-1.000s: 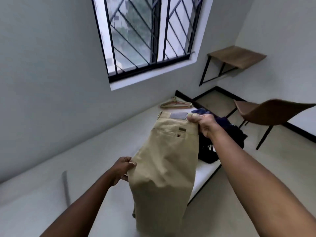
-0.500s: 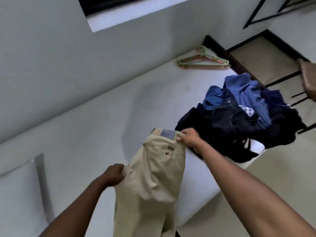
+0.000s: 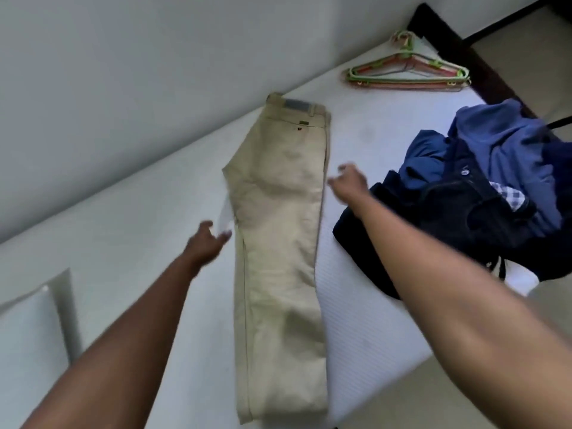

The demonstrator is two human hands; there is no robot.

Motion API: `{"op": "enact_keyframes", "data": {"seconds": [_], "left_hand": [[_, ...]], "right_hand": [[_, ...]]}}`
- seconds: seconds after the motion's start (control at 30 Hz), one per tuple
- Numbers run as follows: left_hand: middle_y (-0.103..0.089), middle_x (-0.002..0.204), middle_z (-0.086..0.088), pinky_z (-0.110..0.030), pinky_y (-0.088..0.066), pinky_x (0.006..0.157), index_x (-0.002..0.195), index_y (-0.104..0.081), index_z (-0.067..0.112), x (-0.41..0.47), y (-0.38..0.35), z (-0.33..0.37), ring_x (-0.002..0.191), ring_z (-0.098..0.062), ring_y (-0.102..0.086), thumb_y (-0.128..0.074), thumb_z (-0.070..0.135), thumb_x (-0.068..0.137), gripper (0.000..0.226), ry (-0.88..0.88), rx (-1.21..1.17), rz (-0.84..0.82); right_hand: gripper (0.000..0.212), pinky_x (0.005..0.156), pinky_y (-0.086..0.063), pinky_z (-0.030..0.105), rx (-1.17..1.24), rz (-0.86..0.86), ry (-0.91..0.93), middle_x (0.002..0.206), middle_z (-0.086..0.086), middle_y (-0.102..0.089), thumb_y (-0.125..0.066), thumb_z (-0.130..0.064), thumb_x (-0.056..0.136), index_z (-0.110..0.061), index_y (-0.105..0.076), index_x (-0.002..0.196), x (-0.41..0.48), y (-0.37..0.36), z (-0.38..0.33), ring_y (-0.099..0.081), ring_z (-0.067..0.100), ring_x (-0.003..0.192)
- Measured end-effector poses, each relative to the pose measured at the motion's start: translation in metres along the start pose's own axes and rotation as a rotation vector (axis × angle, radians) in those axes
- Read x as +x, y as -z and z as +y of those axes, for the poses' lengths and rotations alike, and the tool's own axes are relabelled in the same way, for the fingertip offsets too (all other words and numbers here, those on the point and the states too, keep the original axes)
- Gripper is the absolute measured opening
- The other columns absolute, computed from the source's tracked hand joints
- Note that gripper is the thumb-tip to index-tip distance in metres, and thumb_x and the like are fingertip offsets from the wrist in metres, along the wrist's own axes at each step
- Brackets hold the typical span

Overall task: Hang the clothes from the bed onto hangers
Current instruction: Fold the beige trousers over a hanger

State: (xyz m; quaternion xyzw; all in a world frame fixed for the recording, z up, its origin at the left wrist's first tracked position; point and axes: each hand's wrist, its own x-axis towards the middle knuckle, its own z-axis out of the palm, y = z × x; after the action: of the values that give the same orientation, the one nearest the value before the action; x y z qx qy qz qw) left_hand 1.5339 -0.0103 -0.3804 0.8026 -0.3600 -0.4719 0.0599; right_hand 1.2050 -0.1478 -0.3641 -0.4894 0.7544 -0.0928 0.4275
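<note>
Khaki trousers (image 3: 278, 230) lie flat and folded lengthwise on the white bed (image 3: 365, 329), waistband toward the wall. My left hand (image 3: 205, 243) hovers just left of the trousers, fingers loose, holding nothing. My right hand (image 3: 348, 182) hovers just right of the trousers, fingers relaxed and empty. A pile of blue and dark clothes (image 3: 483, 193) sits on the bed's right side. A stack of coloured hangers (image 3: 405, 69) lies at the far end of the bed.
A grey wall (image 3: 123, 103) runs along the bed's left side. A white pillow (image 3: 31, 329) lies at the lower left. The bed's dark frame (image 3: 458, 41) and the floor show at the upper right.
The trousers went from held up in both hands to lying flat on the bed. Both hands have let go and drawn back to either side. The view has tilted down.
</note>
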Motion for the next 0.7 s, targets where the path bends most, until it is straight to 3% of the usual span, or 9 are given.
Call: {"op": "enact_keyframes", "data": {"seconds": [0.2, 0.3, 0.4, 0.47, 0.6, 0.7], "left_hand": [[-0.06, 0.142, -0.014, -0.038, -0.047, 0.103, 0.151, -0.041, 0.016, -0.057, -0.073, -0.112, 0.129, -0.031, -0.056, -0.067, 0.045, 0.097, 0.066, 0.209, 0.068, -0.237], [-0.062, 0.134, -0.01, -0.039, -0.05, 0.099, 0.141, -0.048, 0.016, -0.08, -0.099, -0.151, 0.123, -0.031, -0.06, -0.072, 0.042, 0.094, 0.059, 0.254, 0.065, -0.274], [-0.064, 0.12, -0.01, -0.038, -0.048, 0.083, 0.128, -0.054, 0.013, -0.098, -0.125, -0.177, 0.12, -0.035, -0.061, -0.075, 0.036, 0.091, 0.048, 0.262, 0.067, -0.333], [-0.067, 0.12, -0.004, -0.033, -0.047, 0.076, 0.123, -0.06, 0.019, -0.11, -0.138, -0.191, 0.119, -0.031, -0.063, -0.078, 0.03, 0.09, 0.039, 0.276, -0.067, -0.381], [-0.074, 0.123, -0.005, -0.029, -0.056, 0.081, 0.123, -0.068, 0.019, -0.138, -0.145, -0.207, 0.108, -0.021, -0.072, -0.081, 0.017, 0.088, 0.038, 0.292, -0.38, -0.486], [-0.073, 0.126, -0.008, -0.043, -0.055, 0.1, 0.13, -0.066, 0.012, -0.174, -0.124, -0.211, 0.116, -0.026, -0.071, -0.075, 0.016, 0.091, 0.04, 0.292, -0.592, -0.569]], "right_hand": [[0.06, 0.103, -0.043, 0.03, 0.072, -0.277, -0.294, 0.138, 0.009, -0.061, -0.071, -0.036, 0.096, -0.008, -0.051, 0.145, -0.124, -0.112, 0.14, -0.056, 0.029, 0.133], [0.057, 0.095, -0.051, 0.031, 0.202, -0.32, -0.372, 0.133, 0.002, -0.065, -0.079, -0.042, 0.09, -0.014, -0.057, 0.134, -0.184, -0.143, 0.186, -0.063, 0.019, 0.116], [0.086, 0.109, -0.046, 0.034, 0.302, -0.414, -0.39, 0.147, -0.006, -0.055, -0.087, -0.048, 0.08, -0.021, -0.048, 0.151, -0.226, -0.167, 0.218, -0.055, 0.017, 0.132], [0.097, 0.112, -0.047, 0.038, 0.351, -0.485, -0.393, 0.143, -0.012, -0.059, -0.093, -0.054, 0.068, -0.027, -0.05, 0.151, -0.244, -0.179, 0.236, -0.056, 0.014, 0.133], [0.049, 0.096, -0.06, 0.04, 0.504, -0.544, -0.409, 0.117, -0.002, -0.078, -0.084, -0.019, 0.088, -0.013, -0.067, 0.133, -0.269, -0.188, 0.246, -0.074, 0.019, 0.109], [0.04, 0.101, -0.058, 0.047, 0.646, -0.508, -0.383, 0.12, 0.004, -0.077, -0.075, -0.015, 0.095, -0.011, -0.066, 0.134, -0.298, -0.177, 0.23, -0.074, 0.024, 0.11]]}}
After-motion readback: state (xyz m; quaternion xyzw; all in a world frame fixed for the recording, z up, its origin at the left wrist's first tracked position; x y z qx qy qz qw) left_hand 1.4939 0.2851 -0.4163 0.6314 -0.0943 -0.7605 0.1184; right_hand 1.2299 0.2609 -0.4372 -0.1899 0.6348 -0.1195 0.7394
